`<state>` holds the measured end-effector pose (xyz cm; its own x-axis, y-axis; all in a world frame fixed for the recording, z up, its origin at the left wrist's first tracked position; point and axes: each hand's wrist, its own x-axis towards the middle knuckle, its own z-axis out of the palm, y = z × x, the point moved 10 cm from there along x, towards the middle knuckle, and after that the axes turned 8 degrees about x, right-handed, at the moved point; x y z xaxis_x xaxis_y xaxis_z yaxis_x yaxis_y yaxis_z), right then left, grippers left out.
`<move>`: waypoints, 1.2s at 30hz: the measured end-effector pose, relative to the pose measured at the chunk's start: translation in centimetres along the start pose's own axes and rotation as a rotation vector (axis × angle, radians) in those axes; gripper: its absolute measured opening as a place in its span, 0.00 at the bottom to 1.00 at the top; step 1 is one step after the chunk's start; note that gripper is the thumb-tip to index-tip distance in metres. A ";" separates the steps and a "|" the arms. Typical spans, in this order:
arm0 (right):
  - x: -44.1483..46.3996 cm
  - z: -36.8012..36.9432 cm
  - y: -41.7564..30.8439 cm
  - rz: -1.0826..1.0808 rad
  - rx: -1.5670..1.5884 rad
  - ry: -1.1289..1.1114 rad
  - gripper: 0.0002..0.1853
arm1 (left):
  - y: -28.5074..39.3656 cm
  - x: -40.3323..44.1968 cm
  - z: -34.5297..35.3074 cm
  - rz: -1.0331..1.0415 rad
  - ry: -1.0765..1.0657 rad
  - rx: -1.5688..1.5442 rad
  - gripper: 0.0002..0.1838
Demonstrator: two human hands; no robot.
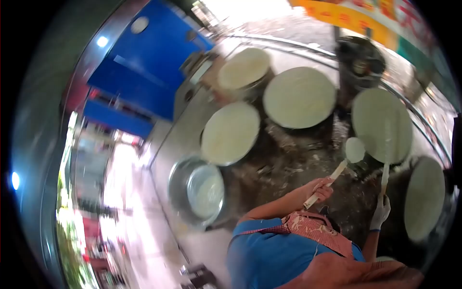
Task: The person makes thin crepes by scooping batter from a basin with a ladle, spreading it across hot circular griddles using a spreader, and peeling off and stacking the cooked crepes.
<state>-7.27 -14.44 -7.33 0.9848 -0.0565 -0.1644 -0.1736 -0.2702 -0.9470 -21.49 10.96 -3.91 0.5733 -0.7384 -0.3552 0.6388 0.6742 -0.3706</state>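
Note:
My left hand (319,190) is closed around the wooden handle of a ladle (355,150), whose round pale head is beside the edge of a large round griddle (373,118). In my right hand (380,212), which looks gloved, is the handle end of a long flat spatula (386,168). Its blade reaches over the same griddle, which is covered with a pale, thin layer. Whether the blade touches that layer cannot be made out.
More round griddles with pale surfaces stand at the back (299,98), back left (244,68), left (230,133) and right (424,199). A metal basin (174,185) holds a bowl (195,195) of pale liquid. A dark round pot (363,60) stands behind.

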 end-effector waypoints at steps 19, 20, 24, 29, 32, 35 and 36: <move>-36.4 65.9 -20.0 -1.315 -0.676 -1.045 0.16 | -16.4 -41.1 -33.7 0.754 -0.357 -0.372 0.24; -36.4 69.4 -17.5 -1.360 -0.729 -1.093 0.16 | -17.0 -41.7 -33.9 0.700 -0.432 -0.414 0.23; -33.4 73.3 -18.0 -1.221 -0.857 -1.183 0.17 | -18.0 -45.4 -29.3 0.818 -0.370 -0.439 0.20; -18.2 71.3 -33.6 -1.047 -0.430 -0.608 0.18 | -15.6 -47.1 -30.5 0.891 -0.348 -0.442 0.18; -7.4 71.4 -40.7 -1.091 -0.335 -0.306 0.19 | -13.5 -47.4 -29.9 0.926 -0.285 -0.501 0.17; -4.6 68.7 -50.4 -1.129 -0.398 -0.320 0.17 | -11.1 -46.4 -29.0 0.949 -0.414 -0.484 0.18; -4.0 69.0 -53.2 -1.185 -0.414 -0.321 0.17 | -10.3 -45.7 -29.6 0.995 -0.411 -0.480 0.18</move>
<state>-1.34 66.47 24.71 0.4879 0.6363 0.5975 0.8672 -0.2752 -0.4150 -69.48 38.22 -9.26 0.8887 0.2257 -0.3992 -0.3911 0.8275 -0.4029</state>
